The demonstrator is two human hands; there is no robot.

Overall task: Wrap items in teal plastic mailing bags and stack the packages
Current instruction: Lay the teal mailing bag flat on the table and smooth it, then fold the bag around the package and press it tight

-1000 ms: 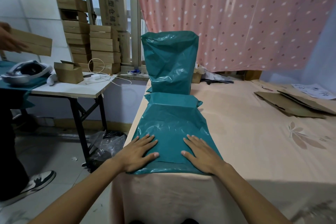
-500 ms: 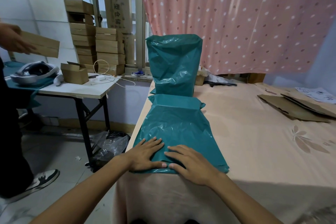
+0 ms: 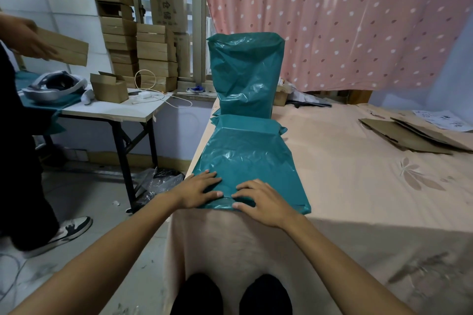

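Note:
A flat teal mailing bag package [image 3: 247,158] lies on the peach sheet at the near left corner of the bed [image 3: 358,181]. My left hand [image 3: 198,188] and my right hand [image 3: 261,202] both rest palm down on its near end, fingers spread, thumbs almost touching over a folded flap. Behind it a tall stack of teal wrapped packages [image 3: 245,74] stands upright against the curtain side.
Flattened cardboard sheets [image 3: 407,133] and a printed paper [image 3: 445,120] lie at the far right of the bed. To the left a folding table [image 3: 112,110] carries a small open box [image 3: 108,87], cables and stacked cardboard boxes [image 3: 143,54]. Another person at far left holds a cardboard box [image 3: 64,46].
My two hands have drawn together from apart on the bag's near end until the thumbs nearly meet. The view has shifted slightly lower.

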